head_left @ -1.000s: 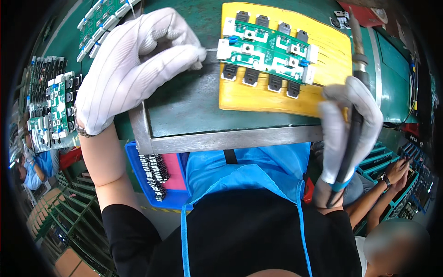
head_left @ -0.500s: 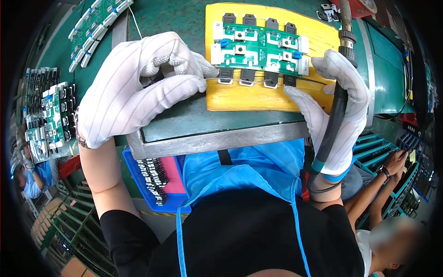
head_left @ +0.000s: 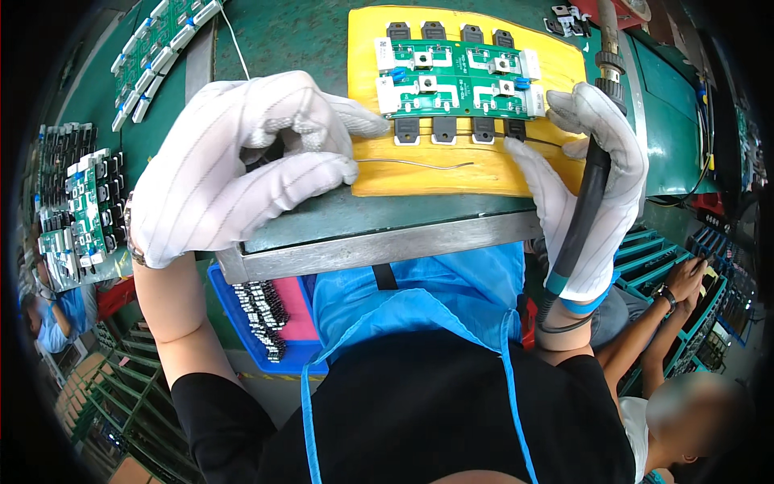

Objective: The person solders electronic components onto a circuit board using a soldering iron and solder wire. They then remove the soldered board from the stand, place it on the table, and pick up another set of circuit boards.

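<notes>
My left hand [head_left: 242, 161], in a white striped glove, is closed with thumb and fingers pinching a thin solder wire [head_left: 411, 164]. The wire's free end lies over the yellow pad [head_left: 379, 181], just below a green circuit board [head_left: 459, 81]. Black flat components [head_left: 443, 129] stick out along the board's upper and lower edges, and white blocks sit at its two ends. My gloved right hand [head_left: 605, 185] is curled around the dark handle of a soldering iron [head_left: 594, 173], whose metal shaft points away from me. Its thumb and fingertips are beside the board's lower right corner.
More green boards stand at the far left [head_left: 157, 60] and left [head_left: 89, 202]. A blue bin [head_left: 302, 355] with small parts is below the metal-edged bench [head_left: 387, 252]. Loose components [head_left: 568, 20] lie at the far right. A co-worker's hands [head_left: 685, 282] are at the right.
The solder wire has come down and away from the components at the board's lower edge, so its free end now shows. The board has shifted slightly right on the pad.
</notes>
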Demonstrator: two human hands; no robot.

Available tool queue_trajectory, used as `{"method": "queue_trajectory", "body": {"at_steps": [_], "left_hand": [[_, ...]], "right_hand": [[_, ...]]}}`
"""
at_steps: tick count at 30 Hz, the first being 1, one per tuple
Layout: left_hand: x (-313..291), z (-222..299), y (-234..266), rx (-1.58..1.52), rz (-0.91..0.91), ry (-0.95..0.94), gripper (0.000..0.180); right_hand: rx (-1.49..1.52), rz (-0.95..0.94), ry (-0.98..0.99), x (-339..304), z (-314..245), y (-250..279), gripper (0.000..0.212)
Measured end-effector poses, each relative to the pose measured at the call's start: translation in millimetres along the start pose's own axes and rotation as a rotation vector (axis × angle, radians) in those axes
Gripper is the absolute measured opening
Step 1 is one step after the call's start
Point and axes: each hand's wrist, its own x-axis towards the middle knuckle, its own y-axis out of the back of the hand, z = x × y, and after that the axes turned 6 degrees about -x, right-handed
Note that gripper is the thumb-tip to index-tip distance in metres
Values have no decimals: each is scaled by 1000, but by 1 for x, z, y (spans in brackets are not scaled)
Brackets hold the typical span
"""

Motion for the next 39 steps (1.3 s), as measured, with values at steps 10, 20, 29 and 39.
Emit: {"method": "queue_trajectory", "body": {"at_steps": [10, 20, 29, 39], "left_hand": [[0, 5, 4, 270, -189, 16, 29], [-1, 0, 8, 19, -146, 12, 28], [-4, 5, 6, 295, -197, -5, 28], [0, -6, 2, 118, -138, -23, 26]], "right_hand": [[-18, -6, 230, 11, 2, -16, 65], [48, 147, 395, 21, 2, -32, 67], [-70, 13, 281, 18, -16, -23, 69], [3, -5, 215, 14, -14, -22, 65]]}}
